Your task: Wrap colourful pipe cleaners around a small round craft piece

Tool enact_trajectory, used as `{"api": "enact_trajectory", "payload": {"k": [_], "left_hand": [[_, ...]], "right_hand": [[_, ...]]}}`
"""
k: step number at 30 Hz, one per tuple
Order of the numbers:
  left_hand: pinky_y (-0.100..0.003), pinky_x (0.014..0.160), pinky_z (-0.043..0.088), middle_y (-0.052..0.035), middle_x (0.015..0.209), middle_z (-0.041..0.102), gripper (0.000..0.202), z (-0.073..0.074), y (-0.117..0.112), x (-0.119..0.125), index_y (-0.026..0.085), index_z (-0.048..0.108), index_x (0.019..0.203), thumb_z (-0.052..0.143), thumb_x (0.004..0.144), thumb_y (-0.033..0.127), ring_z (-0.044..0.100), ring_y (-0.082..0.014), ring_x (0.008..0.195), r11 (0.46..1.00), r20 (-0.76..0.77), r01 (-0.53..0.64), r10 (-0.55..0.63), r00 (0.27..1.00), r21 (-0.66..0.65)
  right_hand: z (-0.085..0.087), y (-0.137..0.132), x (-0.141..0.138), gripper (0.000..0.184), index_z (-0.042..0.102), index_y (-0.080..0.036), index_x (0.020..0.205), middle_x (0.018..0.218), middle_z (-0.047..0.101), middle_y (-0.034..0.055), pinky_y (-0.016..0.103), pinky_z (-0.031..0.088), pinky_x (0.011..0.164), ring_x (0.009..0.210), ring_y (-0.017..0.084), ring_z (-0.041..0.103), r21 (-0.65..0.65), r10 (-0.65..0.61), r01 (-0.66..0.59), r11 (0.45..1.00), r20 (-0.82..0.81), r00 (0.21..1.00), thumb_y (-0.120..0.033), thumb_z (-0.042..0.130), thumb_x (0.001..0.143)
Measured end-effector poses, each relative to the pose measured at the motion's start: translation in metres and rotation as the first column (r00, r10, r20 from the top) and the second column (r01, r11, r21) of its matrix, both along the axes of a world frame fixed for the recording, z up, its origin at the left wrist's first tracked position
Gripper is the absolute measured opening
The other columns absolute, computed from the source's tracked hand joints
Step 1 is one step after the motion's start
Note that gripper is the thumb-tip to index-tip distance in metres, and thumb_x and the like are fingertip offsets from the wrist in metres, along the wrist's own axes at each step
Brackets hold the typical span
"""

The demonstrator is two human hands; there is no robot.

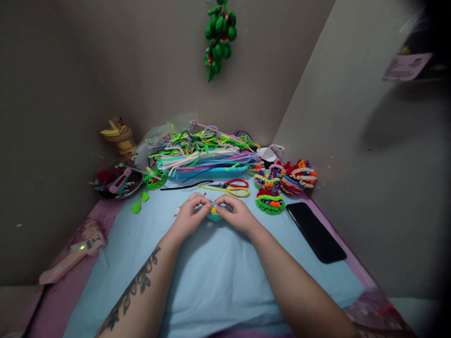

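Between my two hands, just above the blue cloth, is a small teal and yellow pipe-cleaner piece (pixel 214 216). My left hand (pixel 193 213) pinches its left side between thumb and fingers. From the other side, my right hand (pixel 234 212) pinches it the same way, and the fingertips of both nearly meet at the yellow part. Fingers cover much of the piece. Right behind my hands lie scissors (pixel 237 188) with red and yellow handles, beside a black pipe cleaner (pixel 186 185).
A blue tray (pixel 211 172) heaped with pipe cleaners stands at the back. Finished colourful pieces (pixel 270 202) and a black phone (pixel 316 232) lie right. On the left are a pink glue gun (pixel 75 256), a dark bowl (pixel 132 185) and a green piece (pixel 154 179). Walls enclose the table.
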State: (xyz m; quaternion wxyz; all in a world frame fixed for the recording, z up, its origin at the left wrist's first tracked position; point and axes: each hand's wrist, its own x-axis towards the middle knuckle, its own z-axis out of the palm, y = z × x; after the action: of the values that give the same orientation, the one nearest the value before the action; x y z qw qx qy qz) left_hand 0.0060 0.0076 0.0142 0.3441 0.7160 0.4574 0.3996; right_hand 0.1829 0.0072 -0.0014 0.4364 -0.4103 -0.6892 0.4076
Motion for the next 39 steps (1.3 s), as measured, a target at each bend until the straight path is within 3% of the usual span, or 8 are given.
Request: {"api": "enact_trajectory", "payload": {"k": [5,9,14,20,24,28,32,39], "left_hand": [[-0.028,0.077,0.042,-0.0021,0.078,0.055,0.018,-0.002,-0.001,0.002,0.017,0.060,0.069,0.053,0.082,0.029,0.054,-0.0160,0.080,1.000,-0.031,0.012,-0.012,0.999,0.006],[-0.028,0.077,0.042,-0.0022,0.078,0.057,0.017,-0.007,0.001,0.003,0.017,0.060,0.069,0.054,0.080,0.029,0.055,-0.0165,0.080,0.997,-0.037,-0.073,0.072,0.997,-0.016],[-0.028,0.072,0.042,-0.0016,0.074,0.057,0.018,-0.009,0.000,0.007,0.018,0.062,0.066,0.054,0.077,0.030,0.056,-0.0162,0.077,0.983,-0.059,-0.172,0.168,0.984,-0.062],[-0.029,0.077,0.044,-0.0019,0.076,0.061,0.013,-0.006,0.001,0.003,0.018,0.062,0.064,0.056,0.074,0.025,0.058,-0.0167,0.079,0.986,-0.024,-0.153,0.152,0.988,-0.071],[-0.031,0.078,0.045,-0.0043,0.089,0.064,0.017,-0.002,0.004,-0.007,0.019,0.066,0.082,0.057,0.079,0.032,0.059,-0.0185,0.088,0.986,0.004,-0.167,0.168,0.986,-0.021],[-0.035,0.089,0.042,-0.0064,0.095,0.065,0.014,0.000,0.005,-0.012,0.020,0.069,0.086,0.060,0.079,0.029,0.057,-0.0206,0.097,0.983,-0.117,-0.040,0.061,0.991,0.177],[-0.035,0.086,0.042,-0.0050,0.086,0.069,0.014,-0.002,0.006,-0.014,0.020,0.069,0.088,0.057,0.084,0.028,0.059,-0.0188,0.088,0.954,-0.244,0.142,-0.076,0.967,0.265],[-0.035,0.080,0.040,-0.0048,0.080,0.069,0.016,-0.002,0.006,-0.016,0.022,0.069,0.083,0.055,0.085,0.029,0.057,-0.0189,0.080,0.931,-0.412,0.176,-0.031,0.911,0.319]], "right_hand": [[-0.005,-0.001,-0.011,0.017,0.059,-0.018,0.072,0.070,0.058,-0.0001,0.026,0.039,0.062,0.067,0.014,0.052,-0.136,-0.105,0.098,0.986,-0.049,0.993,-0.033,0.054,0.078],[-0.008,-0.004,-0.020,0.016,0.055,-0.019,0.070,0.068,0.054,-0.0007,0.025,0.038,0.061,0.066,0.014,0.049,-0.124,-0.230,0.218,0.968,-0.094,0.969,-0.032,0.053,0.078],[-0.009,-0.007,-0.028,0.015,0.051,-0.020,0.068,0.065,0.050,-0.0013,0.025,0.037,0.059,0.063,0.014,0.046,-0.113,-0.300,0.290,0.950,-0.075,0.951,-0.031,0.050,0.079],[-0.009,-0.006,-0.021,0.016,0.050,-0.020,0.069,0.066,0.049,-0.0014,0.025,0.036,0.058,0.063,0.014,0.045,-0.110,-0.228,0.222,0.969,-0.042,0.973,-0.031,0.049,0.079],[-0.006,-0.004,-0.014,0.015,0.051,-0.020,0.069,0.067,0.049,-0.0012,0.025,0.036,0.060,0.065,0.014,0.045,-0.097,-0.173,0.170,0.981,-0.024,0.985,-0.031,0.049,0.079],[-0.003,-0.004,-0.011,0.016,0.052,-0.019,0.067,0.066,0.049,-0.0018,0.025,0.036,0.061,0.065,0.014,0.045,-0.103,-0.118,0.115,0.988,-0.028,0.993,-0.031,0.049,0.078],[-0.004,-0.003,-0.010,0.017,0.052,-0.019,0.067,0.066,0.050,-0.0020,0.025,0.036,0.062,0.065,0.013,0.046,-0.096,-0.110,0.109,0.989,-0.001,0.994,-0.032,0.050,0.077],[-0.003,-0.004,-0.011,0.016,0.052,-0.019,0.065,0.065,0.051,-0.0019,0.026,0.037,0.062,0.065,0.014,0.047,-0.101,-0.084,0.086,0.991,0.019,0.996,-0.030,0.051,0.078]]}}
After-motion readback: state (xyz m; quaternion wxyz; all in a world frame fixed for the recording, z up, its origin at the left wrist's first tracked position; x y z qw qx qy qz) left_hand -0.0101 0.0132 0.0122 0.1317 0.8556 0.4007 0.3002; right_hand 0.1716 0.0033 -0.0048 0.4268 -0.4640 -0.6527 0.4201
